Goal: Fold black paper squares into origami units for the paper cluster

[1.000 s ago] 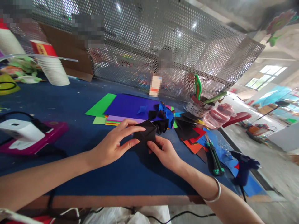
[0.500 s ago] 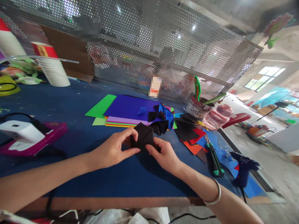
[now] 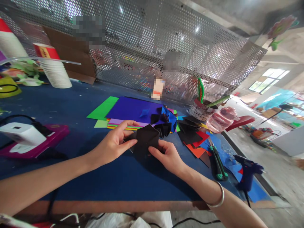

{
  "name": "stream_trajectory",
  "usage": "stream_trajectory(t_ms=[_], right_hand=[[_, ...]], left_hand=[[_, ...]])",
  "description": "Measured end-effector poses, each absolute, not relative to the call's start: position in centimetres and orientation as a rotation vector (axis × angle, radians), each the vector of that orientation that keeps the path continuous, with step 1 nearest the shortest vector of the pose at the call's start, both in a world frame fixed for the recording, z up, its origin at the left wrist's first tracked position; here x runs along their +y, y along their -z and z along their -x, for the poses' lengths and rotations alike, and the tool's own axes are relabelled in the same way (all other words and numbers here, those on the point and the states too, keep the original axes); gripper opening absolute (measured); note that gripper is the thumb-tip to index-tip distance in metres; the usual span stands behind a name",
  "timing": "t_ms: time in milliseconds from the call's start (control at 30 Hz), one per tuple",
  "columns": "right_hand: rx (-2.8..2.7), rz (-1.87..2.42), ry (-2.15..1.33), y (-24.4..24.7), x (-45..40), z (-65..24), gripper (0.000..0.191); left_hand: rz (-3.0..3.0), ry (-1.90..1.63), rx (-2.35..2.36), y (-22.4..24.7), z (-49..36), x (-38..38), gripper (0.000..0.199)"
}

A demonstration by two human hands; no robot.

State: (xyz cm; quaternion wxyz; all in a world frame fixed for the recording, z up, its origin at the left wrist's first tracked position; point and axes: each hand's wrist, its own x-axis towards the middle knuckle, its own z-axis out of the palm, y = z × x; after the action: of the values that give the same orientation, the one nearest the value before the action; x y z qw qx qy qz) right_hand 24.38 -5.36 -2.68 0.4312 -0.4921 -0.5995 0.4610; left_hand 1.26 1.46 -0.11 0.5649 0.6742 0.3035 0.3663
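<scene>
A folded piece of black paper (image 3: 146,138) is held between both hands above the blue tabletop. My left hand (image 3: 116,141) pinches a flap on its left side between thumb and fingers, the forefinger stretched along the top. My right hand (image 3: 167,155) grips the lower right edge, thumb in front and the other fingers behind, partly hidden. Just beyond the paper lie folded black and blue paper pieces (image 3: 169,119). They rest on a stack of coloured sheets, a dark blue sheet (image 3: 130,107) uppermost.
To the right lie loose paper scraps (image 3: 197,148), a green-handled cutter (image 3: 218,164) and a dark blue glue gun (image 3: 248,172). A purple power strip (image 3: 57,133) with a white plug stands left. Paper cups (image 3: 55,72) and a perforated metal screen (image 3: 133,47) are at the back.
My left hand has shifted slightly left and up, drawing a flap of the black paper out to the left. My right hand keeps its grip in nearly the same place.
</scene>
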Motion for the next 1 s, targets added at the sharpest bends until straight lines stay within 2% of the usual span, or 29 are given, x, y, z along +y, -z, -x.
stream_trajectory(t_ms=[200, 467, 867, 1000], right_hand=[[-1.375, 1.187, -1.276, 2.7, -5.5, -24.2, 0.044], [-1.09, 1.159, -1.337, 1.4, -5.7, -23.6, 0.043], [-1.041, 1.126, -1.395, 1.3, -5.8, -23.5, 0.042], [-1.072, 1.118, -1.378, 1.5, -5.7, -23.7, 0.039]], left_hand=[[-1.662, -0.732, 0.692, 0.5, -1.1, 1.1, 0.05], [-1.797, -0.871, 0.69, 0.6, -0.9, 1.5, 0.036], [-1.934, -1.007, 0.73, 1.0, -0.7, 1.1, 0.035], [-2.188, -1.145, 0.641, 1.3, -0.3, 0.7, 0.033]])
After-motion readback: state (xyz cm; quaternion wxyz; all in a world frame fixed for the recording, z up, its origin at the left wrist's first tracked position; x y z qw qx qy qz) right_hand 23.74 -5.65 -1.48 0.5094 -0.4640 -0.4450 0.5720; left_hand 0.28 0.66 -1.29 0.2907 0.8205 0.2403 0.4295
